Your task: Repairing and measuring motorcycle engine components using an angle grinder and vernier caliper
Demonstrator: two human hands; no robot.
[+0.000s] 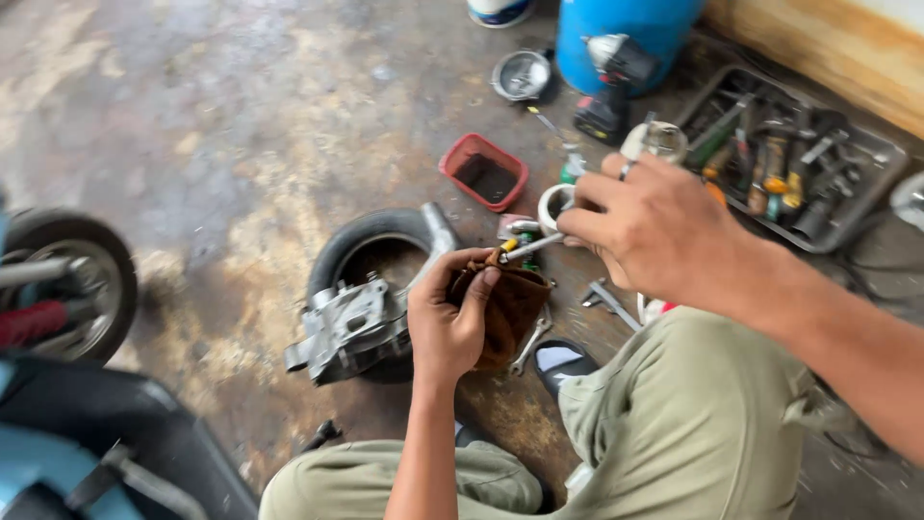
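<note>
My left hand grips a brown rag bunched around the tip of a thin metal tool. My right hand, with a ring on one finger, pinches the other end of that tool at centre frame. Both hands hover above the concrete floor, over my knees in olive trousers. Just left of my left hand a grey metal engine part rests on a small black tyre.
A red tray lies beyond the tyre. A black tool tray full of screwdrivers sits at right, near a blue barrel and a cordless driver. Wrenches lie on the floor. A scooter wheel stands at left.
</note>
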